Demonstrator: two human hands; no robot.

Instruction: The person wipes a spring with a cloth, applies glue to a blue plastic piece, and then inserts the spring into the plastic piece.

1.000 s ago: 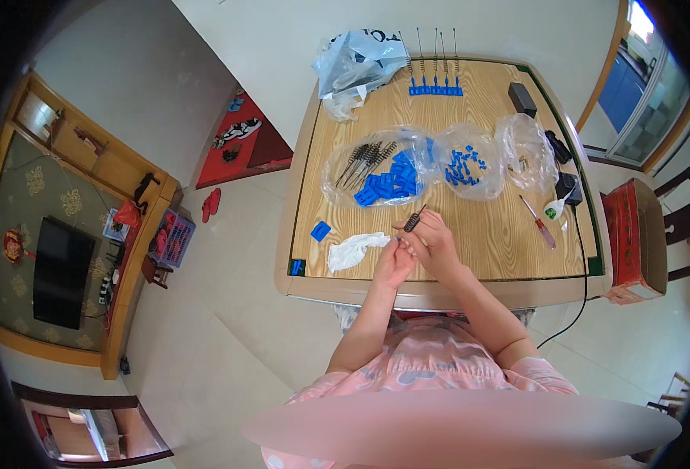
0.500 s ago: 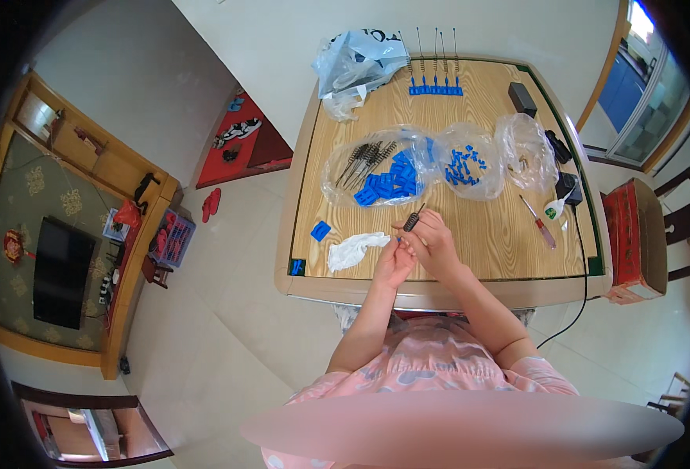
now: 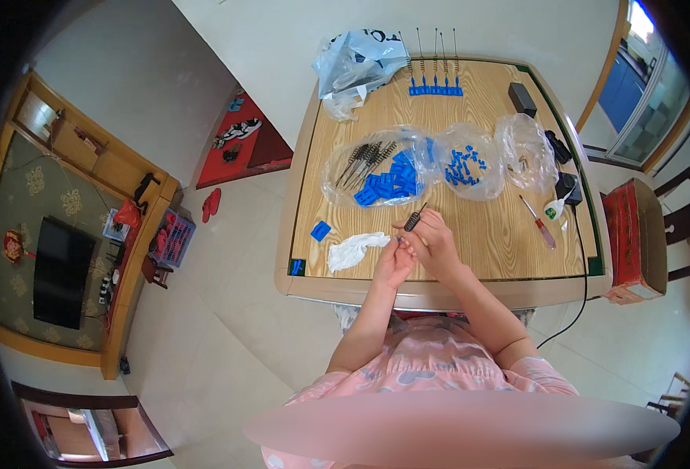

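My right hand [image 3: 434, 244] is closed around a black coil spring [image 3: 413, 222], whose thin straight end sticks up past the fingers. Against it, my left hand [image 3: 396, 264] is closed too, its fingertips pinching a small blue piece [image 3: 399, 239] that is mostly hidden. Both hands meet above the near part of the wooden table [image 3: 485, 242]. A crumpled white glove or cloth [image 3: 356, 251] lies just left of them, and a flat blue block [image 3: 320, 230] sits farther left. Beyond the hands, one clear bag [image 3: 331, 184] holds several springs on rods [image 3: 364, 166] and blue blocks [image 3: 388, 186].
Small blue pegs [image 3: 462, 168] fill a second clear bag; a third bag [image 3: 525, 148] holds little metal parts. To the right lies a screwdriver [image 3: 544, 230] near a black adapter [image 3: 568, 187] with a cable. Spring-topped rods stand in a blue strip [image 3: 435, 91] at the back, beside a plastic bag [image 3: 356, 66].
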